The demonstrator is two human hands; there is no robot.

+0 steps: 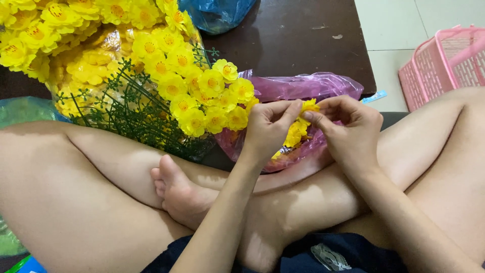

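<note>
Both hands up over the lap, I see them meeting on one small yellow artificial flower (309, 105). Left hand (266, 130) has its fingers (289, 112) pinched on the flower's left side, thumb and index closed on it. Right hand (350, 130) fingers (314, 117) pinch the same flower from the right, so both are grasping it, fingertips nearly touching each other. Rest of each hand curled in.

Just below the fingers sits a pink plastic bag (303, 87), open, with more loose yellow flower heads (294, 134) inside, right under the held one. The bag rests against the crossed bare legs (328, 192) and the edge of the dark table (293, 35).

Left of the left fingers, close by, a big bunch of finished yellow flower sprays (202, 91) on green plastic stems (126, 111), lying partly on the left knee. Further left beyond that, more yellow blooms in clear wrap (86, 65). Above the fingers, well apart, a blue plastic bag (217, 14) on the table. Far right of the right fingers, a pink plastic basket (444, 63) on the tiled floor (389, 30).
</note>
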